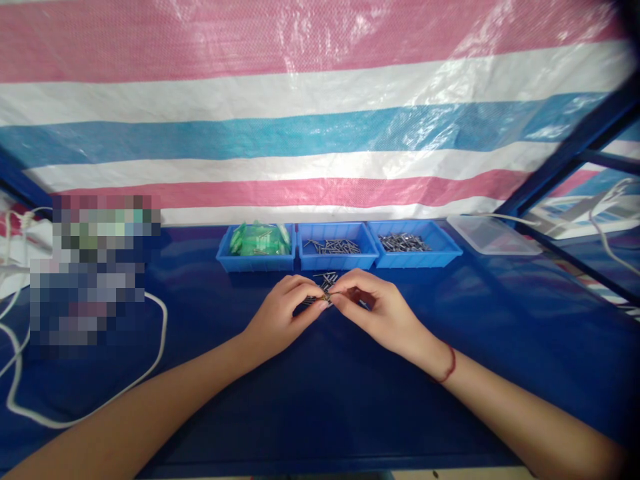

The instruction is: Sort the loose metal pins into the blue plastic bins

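My left hand and my right hand meet over the blue table, fingertips pinched together on a small metal part. A little heap of thin metal pins lies on the table just behind my fingers. Three blue bins stand in a row behind that: the left bin holds green plastic pieces, the middle bin holds loose metal pins, the right bin holds short metal pieces. A red string circles my right wrist.
A clear plastic lid or tray lies at the back right. A white cable loops across the table's left side. A striped pink, white and blue tarp hangs behind. A blue metal frame runs along the right.
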Demonstrator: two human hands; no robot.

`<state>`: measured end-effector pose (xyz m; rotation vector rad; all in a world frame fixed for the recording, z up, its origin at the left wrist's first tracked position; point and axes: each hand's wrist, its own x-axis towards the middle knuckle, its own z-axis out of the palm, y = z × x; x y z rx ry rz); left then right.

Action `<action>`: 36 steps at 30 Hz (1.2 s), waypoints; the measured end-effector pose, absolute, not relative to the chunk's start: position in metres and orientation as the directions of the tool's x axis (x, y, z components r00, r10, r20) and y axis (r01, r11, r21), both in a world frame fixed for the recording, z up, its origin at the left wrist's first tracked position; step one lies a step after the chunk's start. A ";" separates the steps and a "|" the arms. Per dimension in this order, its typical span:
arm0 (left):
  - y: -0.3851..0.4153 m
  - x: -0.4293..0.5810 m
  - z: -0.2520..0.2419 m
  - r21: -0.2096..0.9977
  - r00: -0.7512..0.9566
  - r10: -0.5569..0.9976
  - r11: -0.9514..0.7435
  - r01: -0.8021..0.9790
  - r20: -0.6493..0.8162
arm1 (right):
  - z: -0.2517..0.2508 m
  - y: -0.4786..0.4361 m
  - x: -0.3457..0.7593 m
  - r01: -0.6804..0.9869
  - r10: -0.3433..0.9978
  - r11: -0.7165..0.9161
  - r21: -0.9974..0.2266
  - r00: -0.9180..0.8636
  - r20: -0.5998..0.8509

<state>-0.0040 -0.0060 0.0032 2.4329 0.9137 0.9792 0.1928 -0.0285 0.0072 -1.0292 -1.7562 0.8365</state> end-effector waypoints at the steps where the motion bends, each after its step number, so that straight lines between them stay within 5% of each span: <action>1: -0.006 -0.004 0.003 0.543 0.540 0.690 -0.718 0.435 0.481 | 0.007 -0.028 0.193 0.302 0.894 0.438 -0.847 -0.246 0.374; 7: -0.006 -0.005 0.005 0.530 0.528 0.710 -0.702 0.475 0.466 | 0.016 -0.022 0.202 0.441 0.801 0.599 -0.668 -0.336 0.496; 10: -0.005 -0.005 0.003 0.471 0.569 0.712 -0.700 0.536 0.411 | 0.024 -0.009 0.226 0.591 0.759 0.608 -0.530 -0.236 0.607; 16: -0.005 -0.007 -0.002 0.315 0.632 0.704 -0.710 0.629 0.325 | 0.018 0.029 0.296 0.908 0.755 0.152 -0.391 0.149 0.639; 22: -0.004 -0.008 -0.003 0.277 0.667 0.695 -0.719 0.637 0.268 | 0.006 0.038 0.313 0.973 0.793 -0.091 -0.213 0.200 0.575; 25: -0.004 -0.008 -0.002 0.281 0.675 0.689 -0.724 0.630 0.264 | 0.010 0.031 0.300 0.976 0.779 -0.011 -0.218 0.145 0.609; 30: -0.005 -0.008 -0.001 0.293 0.669 0.701 -0.712 0.638 0.249 | 0.019 0.016 0.270 0.912 0.728 0.358 -0.202 -0.137 0.672; 36: -0.005 -0.005 0.000 0.288 0.654 0.712 -0.702 0.651 0.256 | 0.021 0.000 0.239 0.713 0.711 0.658 -0.242 -0.482 0.511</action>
